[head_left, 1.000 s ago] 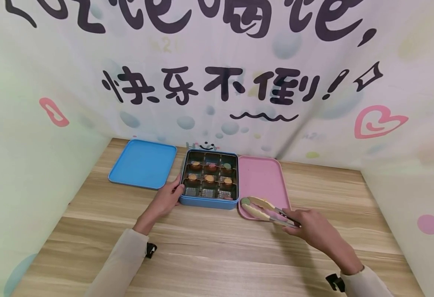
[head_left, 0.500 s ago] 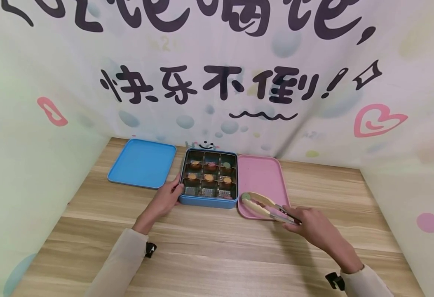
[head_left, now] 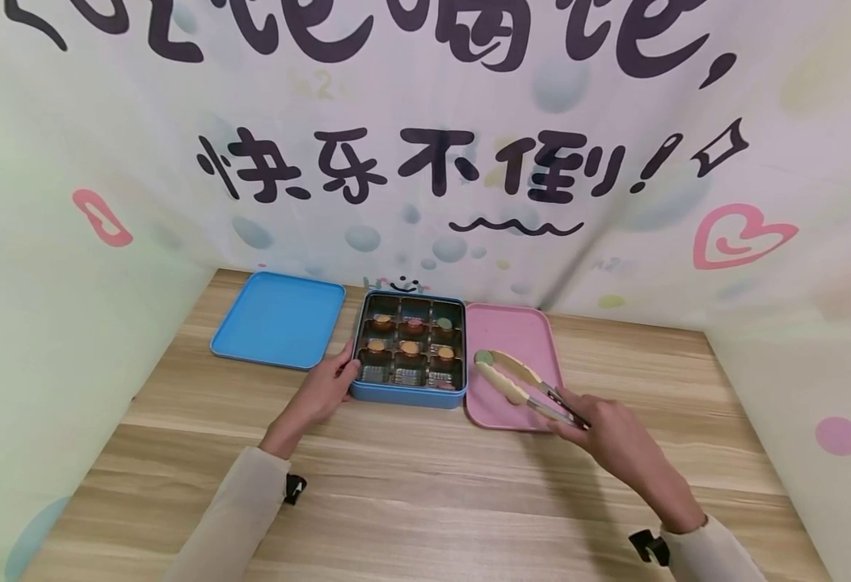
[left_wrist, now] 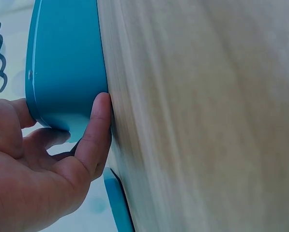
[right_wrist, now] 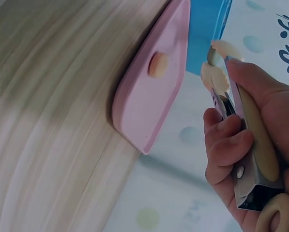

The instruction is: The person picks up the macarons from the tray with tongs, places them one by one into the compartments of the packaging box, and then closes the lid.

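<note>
At the left front corner of a blue box (head_left: 408,396), my left hand (head_left: 330,380) grips the side, its fingers against the wall (left_wrist: 69,58) in the left wrist view. A divided tray inside the box bears several small round macarons, orange, pink and green. My right hand (head_left: 614,440) holds cream-tipped metal tongs (head_left: 507,387), fingers wrapped round the handles. Between the tong tips a green macaron (head_left: 483,356) is pinched, raised above the pink tray (head_left: 512,331). The right wrist view shows a peach macaron (right_wrist: 158,65) lying on that tray.
A shallow blue lid (head_left: 280,319) lies to the left of the box. The pink tray stands close against the box's right side. Behind the wooden table (head_left: 396,501) hangs a printed backdrop (head_left: 410,89), with more fabric at both sides.
The tongs and green macaron have moved up and away from me, from the tray's near left corner toward the box's right edge. My left hand has stayed at the box.
</note>
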A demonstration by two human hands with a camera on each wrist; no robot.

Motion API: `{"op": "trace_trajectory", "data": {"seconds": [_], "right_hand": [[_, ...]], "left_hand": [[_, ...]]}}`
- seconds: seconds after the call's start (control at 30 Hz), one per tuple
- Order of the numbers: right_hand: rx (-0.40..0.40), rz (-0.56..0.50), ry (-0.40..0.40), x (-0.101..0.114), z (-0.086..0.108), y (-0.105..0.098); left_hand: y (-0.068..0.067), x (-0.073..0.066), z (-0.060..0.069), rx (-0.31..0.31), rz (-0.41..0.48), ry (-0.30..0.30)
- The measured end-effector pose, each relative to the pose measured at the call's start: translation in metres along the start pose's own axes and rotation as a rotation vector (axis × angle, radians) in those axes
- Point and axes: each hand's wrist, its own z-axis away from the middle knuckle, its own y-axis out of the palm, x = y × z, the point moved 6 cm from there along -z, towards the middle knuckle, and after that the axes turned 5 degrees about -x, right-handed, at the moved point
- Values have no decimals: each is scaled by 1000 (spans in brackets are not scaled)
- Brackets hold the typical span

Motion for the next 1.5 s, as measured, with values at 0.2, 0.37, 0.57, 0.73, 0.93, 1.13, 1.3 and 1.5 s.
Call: {"op": "trace_trajectory", "data": {"seconds": [0.2,0.37,0.57,0.73,0.93,1.13,1.3,1.5], "right_hand": [[-10,-22,2,10,-4,-1],[-22,-43,-51,25,-9,1],[-8,-49,-104,43,-15,8],[10,-51,-100,53,-22,13],[28,-66,-109,61,-28,19],[61,-79,-107,66,-31,26],[78,-66,-98,68,-33,27],[76,-58,-116,69,-33,26]], "left_hand": [[-1,-1,1,-3,0,4],[0,-1,1,-10,-4,-1],[1,0,1,-9,1,6],[1,-1,0,-10,0,7],[1,-1,0,0,-1,8],[1,-1,0,-4,-4,4],[0,-1,0,-11,-1,5],[0,-2,1,-7,6,8]]}}
